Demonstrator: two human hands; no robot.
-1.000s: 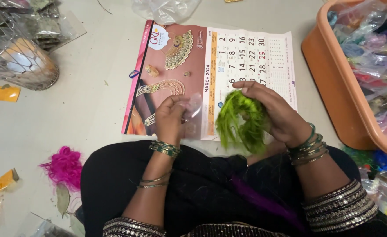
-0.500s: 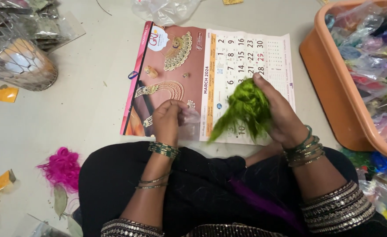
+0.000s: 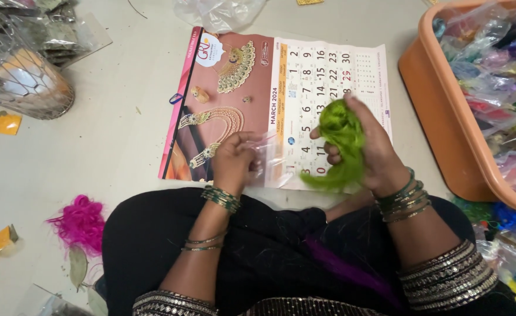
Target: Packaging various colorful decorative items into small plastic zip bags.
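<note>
I sit on the floor with a wall calendar (image 3: 304, 76) spread flat in front of my lap. My right hand (image 3: 375, 155) grips a bunch of bright green thread (image 3: 340, 143), bunched up over the calendar's date grid, with loose strands trailing toward my knee. My left hand (image 3: 234, 161) pinches a small clear plastic pouch (image 3: 269, 158) at the calendar's near edge. Both wrists carry green and gold bangles. The hands are a short gap apart, and the pouch lies between them.
An orange plastic tub (image 3: 439, 117) full of bagged coloured threads stands at the right. A wire basket (image 3: 24, 82) sits at the far left, a tuft of pink thread (image 3: 79, 222) near my left knee. A crumpled clear bag (image 3: 217, 11) lies beyond the calendar, small orange packets at left.
My right hand has lifted the green thread up and away from the left hand and bunched it tighter. The left hand keeps the pouch in about the same place.
</note>
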